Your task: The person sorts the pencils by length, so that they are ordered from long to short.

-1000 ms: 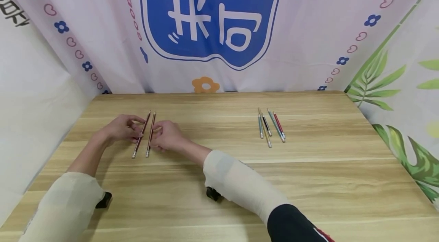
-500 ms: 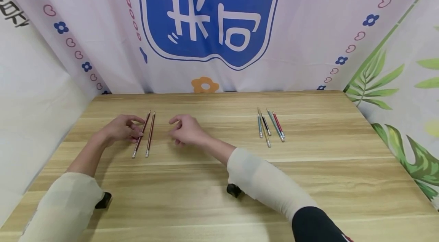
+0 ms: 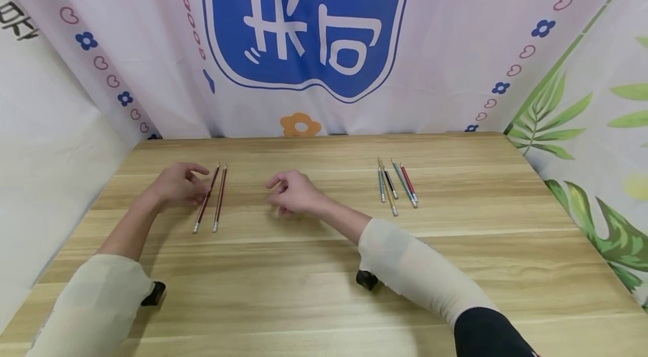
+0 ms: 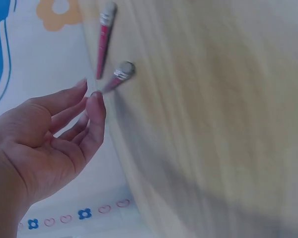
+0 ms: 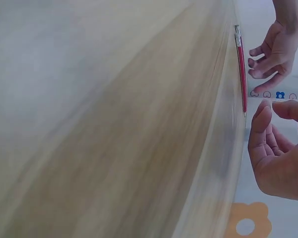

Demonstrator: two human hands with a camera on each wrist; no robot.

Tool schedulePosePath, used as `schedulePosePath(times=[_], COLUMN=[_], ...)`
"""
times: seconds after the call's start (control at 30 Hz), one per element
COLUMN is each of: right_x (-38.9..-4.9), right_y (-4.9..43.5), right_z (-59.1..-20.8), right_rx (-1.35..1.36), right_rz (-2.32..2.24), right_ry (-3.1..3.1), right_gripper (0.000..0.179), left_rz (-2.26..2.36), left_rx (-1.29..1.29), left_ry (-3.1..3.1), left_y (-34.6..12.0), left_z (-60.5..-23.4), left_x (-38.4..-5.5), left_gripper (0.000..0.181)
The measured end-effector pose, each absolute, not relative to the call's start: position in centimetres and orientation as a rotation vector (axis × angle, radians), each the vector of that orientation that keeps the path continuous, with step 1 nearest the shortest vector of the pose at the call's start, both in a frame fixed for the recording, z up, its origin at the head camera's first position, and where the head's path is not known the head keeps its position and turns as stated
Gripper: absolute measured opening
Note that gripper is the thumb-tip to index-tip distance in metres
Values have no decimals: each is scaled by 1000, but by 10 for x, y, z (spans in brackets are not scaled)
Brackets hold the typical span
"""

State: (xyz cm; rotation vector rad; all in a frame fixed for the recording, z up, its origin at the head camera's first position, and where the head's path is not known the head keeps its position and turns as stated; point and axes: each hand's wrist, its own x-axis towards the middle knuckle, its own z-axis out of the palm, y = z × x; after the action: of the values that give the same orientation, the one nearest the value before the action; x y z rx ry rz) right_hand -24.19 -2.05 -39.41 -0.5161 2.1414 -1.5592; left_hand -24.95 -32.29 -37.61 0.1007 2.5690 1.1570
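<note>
I judge the step in hand to be the laying down of two dark red pencils, the left one (image 3: pixel 206 199) and the right one (image 3: pixel 220 198), side by side at the left of the head frame on the table (image 3: pixel 293 278). The right hand (image 3: pixel 296 194) is released, fingers loosely bent around nothing, mid-frame and apart from both. The left hand (image 3: pixel 176 184) also looks relaxed and free of any grip, its fingertips beside the left pencil.

If more are wanted, I think the next move calls for my right hand to reach the loose group of pencils (image 3: pixel 404 184) right of centre, parting one from its neighbours.

I can't tell whether the left fingertips touch the pencil: in the head view they overlap it, and in the left wrist view they hide its far part. The right wrist view shows me only one red pencil; neither wrist view includes the group.
</note>
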Motion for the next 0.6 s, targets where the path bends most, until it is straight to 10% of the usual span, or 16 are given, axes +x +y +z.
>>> schedulePosePath(times=[0.6], right_x=[-242], right_y=[15], right_z=[-394], right_rx=[-496], right_rz=[-1513], right_ry=[2220], right_gripper=[31], left_rz=[1287], left_rx=[281], left_ry=[2664], left_y=[-243], left_z=[-369], left_x=[-261], left_gripper=[42])
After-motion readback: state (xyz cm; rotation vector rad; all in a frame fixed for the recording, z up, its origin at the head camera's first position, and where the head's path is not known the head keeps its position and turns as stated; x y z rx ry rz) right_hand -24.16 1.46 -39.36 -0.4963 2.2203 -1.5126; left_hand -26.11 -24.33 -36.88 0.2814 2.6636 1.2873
